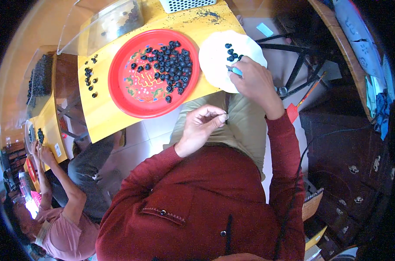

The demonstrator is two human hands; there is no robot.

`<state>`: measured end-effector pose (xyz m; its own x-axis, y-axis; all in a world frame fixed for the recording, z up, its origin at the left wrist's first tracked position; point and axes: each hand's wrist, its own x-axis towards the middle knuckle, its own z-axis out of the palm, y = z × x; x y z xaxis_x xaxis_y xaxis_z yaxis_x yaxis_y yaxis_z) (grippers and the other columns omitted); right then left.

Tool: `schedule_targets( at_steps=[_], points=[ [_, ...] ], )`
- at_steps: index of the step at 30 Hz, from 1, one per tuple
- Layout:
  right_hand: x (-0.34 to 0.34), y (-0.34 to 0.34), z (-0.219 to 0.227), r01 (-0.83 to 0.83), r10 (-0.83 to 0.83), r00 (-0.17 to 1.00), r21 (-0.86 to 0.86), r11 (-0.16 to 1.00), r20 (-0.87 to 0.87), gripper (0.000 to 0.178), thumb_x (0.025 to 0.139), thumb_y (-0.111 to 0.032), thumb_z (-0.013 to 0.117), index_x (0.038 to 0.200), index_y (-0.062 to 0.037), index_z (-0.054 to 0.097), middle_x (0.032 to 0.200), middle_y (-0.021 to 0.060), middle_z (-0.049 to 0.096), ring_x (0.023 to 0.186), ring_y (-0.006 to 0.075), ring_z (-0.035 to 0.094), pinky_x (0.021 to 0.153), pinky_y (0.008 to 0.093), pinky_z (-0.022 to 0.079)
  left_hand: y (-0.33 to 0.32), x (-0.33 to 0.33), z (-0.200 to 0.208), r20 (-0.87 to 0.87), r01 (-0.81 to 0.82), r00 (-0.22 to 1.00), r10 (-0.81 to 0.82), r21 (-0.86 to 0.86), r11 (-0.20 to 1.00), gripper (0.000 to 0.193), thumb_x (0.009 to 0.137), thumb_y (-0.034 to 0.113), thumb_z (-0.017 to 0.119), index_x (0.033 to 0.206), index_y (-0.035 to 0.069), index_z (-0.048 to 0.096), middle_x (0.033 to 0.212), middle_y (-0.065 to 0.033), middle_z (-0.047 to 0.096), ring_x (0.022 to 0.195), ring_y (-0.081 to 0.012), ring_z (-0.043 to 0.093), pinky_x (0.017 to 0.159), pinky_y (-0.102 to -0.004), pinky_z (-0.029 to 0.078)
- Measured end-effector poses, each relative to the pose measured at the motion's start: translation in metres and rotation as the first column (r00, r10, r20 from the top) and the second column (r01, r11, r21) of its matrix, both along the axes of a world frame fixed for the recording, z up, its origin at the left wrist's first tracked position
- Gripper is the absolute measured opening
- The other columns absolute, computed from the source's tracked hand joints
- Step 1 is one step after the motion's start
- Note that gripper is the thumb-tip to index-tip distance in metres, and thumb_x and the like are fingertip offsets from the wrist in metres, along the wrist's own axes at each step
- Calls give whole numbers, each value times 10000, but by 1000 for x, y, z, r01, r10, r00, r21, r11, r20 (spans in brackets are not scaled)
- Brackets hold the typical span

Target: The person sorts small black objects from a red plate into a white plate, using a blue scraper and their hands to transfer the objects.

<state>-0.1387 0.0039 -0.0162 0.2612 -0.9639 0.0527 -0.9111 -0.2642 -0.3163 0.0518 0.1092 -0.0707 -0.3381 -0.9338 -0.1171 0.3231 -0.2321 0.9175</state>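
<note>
Right hand (255,81) hangs over white plate (213,55), gripping blue tool (236,71); left hand (202,127) nearer, pinched together; red tray (114,74) beyond.

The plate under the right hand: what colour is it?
The plate is white, clearest in the head view.

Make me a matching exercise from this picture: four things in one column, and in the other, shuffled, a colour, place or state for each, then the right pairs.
Things:
1. Tray
2. Left hand
3. Plate
4. Right hand

Descriptions:
A. Holding a small blue tool
B. White, with a few dark balls
C. Red, with many dark balls
D. Over the lap, thumb and forefinger together

Right pairs: 1-C, 2-D, 3-B, 4-A.
</note>
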Motion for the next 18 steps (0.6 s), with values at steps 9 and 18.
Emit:
schedule_targets(
  at_steps=[9,18],
  points=[
    [8,46,26,-51,42,797,-2,999,603,280,822,-245,692,970,-7,688,810,97,614,708,198,591,632,306,449,-11,0,32,-372,16,927,55,185,983,173,966,133,578,1108,36,596,958,-62,663,837,-125,638,749,-286,560],
    [30,87,32,-60,117,513,-101,993,850,231,825,-99,723,1028,8,700,807,30,616,708,77,541,615,213,411,-15,-9,40,-650,63,759,36,129,990,178,958,136,583,1123,70,565,1100,-85,628,990,-179,626,844,-335,549]
  ],
)
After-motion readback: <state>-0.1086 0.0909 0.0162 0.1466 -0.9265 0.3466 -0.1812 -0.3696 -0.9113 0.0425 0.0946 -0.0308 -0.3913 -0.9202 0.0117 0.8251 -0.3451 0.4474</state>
